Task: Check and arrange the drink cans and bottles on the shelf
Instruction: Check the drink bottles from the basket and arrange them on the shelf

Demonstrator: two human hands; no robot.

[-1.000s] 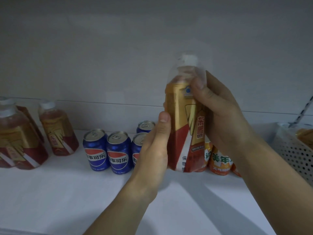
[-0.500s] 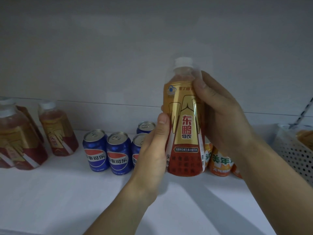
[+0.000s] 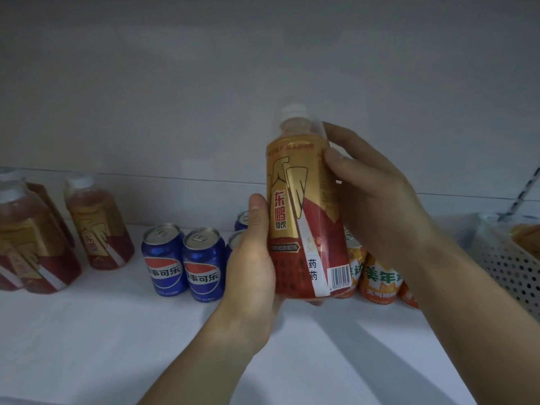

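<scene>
Head view: gold-and-red labelled plastic bottle with white cap (image 3: 304, 206) is held upright in the air, above the white shelf (image 3: 117, 340) and in front of the cans. Left hand (image 3: 251, 276) wraps the lower body, thumb on the label front; right hand (image 3: 377, 197) grips the upper part from the right, fingertips (image 3: 336, 159) on the shoulder. Both hands closed on it, barcode facing the camera.

Step looks like label check. To do it well: turn w/ right hand, let left hand support the base, keep it upright. Read date/seal, then set it w/ the matching gold-and-red bottles (image 3: 99, 226) at left, logo front. Mind the blue cola cans (image 3: 184, 261) and orange soda cans (image 3: 380, 279) just behind; easy to knock. White perforated basket (image 3: 508, 264) sits far right.
</scene>
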